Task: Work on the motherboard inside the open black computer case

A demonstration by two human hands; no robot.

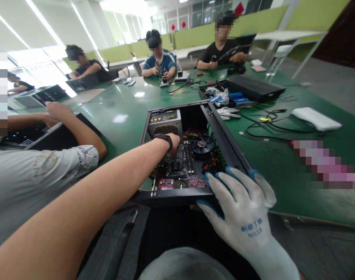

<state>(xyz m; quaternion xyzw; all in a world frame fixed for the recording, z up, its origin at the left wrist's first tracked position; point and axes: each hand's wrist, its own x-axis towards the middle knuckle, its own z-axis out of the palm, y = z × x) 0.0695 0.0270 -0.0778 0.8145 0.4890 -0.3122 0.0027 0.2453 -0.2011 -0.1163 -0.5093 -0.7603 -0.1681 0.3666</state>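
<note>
An open black computer case (pixel 228 136) lies at the near edge of the table, its inside facing up. My bare left hand (pixel 174 143), with a black band at the wrist, reaches into it beside the power supply (pixel 165 119). Its fingers are down among the parts and mostly hidden. My right hand (pixel 243 206), in a white and blue glove, grips the near right corner of the case, fingers over the frame and thumb underneath. Inside the case are a motherboard (pixel 181 157), a black cooling fan (pixel 202 145), coloured wires and red circuit boards (pixel 197 182).
The green table (pixel 122 101) carries black cables (pixel 271 128), a white pouch (pixel 316 118), loose gloves (pixel 227 112) and a flat black case (pixel 253 87). Close on my left, a person's arm (pixel 81 128) rests over another case. Several people work across the table.
</note>
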